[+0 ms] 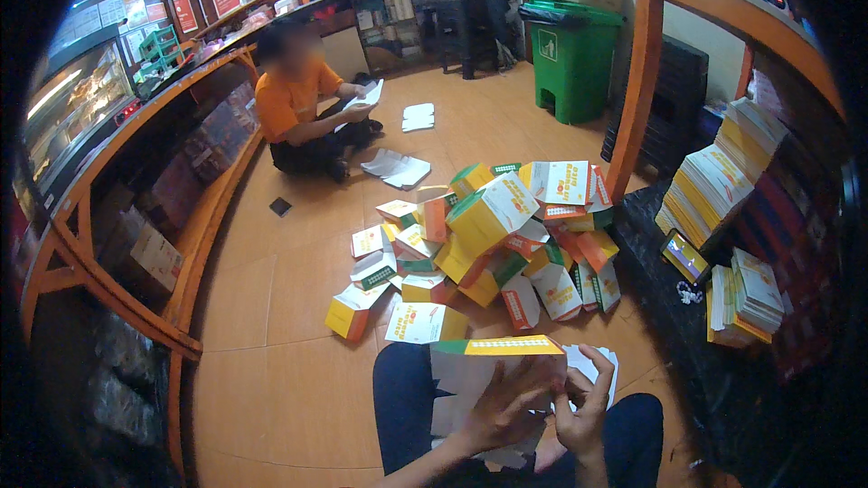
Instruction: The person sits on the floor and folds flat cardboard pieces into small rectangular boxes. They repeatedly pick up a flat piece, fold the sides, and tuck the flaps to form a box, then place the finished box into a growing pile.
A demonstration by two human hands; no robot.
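Note:
On my lap, a partly folded cardboard food box (461, 380) lies with its pale inner side toward me and a yellow, green and white edge on top. My left hand (511, 402) reaches across the inner side, its fingers pressed on the box near the right-hand edge. There my right hand (583, 407) pinches that edge between thumb and fingers. Flat white cardboard (592, 370) shows behind the right hand. Just past my knees spreads a pile of folded boxes (488, 226) in yellow, green, orange and white, several of them tilted or on their sides.
Stacks of flat cardboard (714, 181) and a lit phone (685, 256) rest on the dark ledge at right. A co-worker in an orange shirt (294, 99) sits on the floor holding white cardboard (368, 93). A green bin (574, 63) stands behind. Wooden shelving (212, 226) runs along the left.

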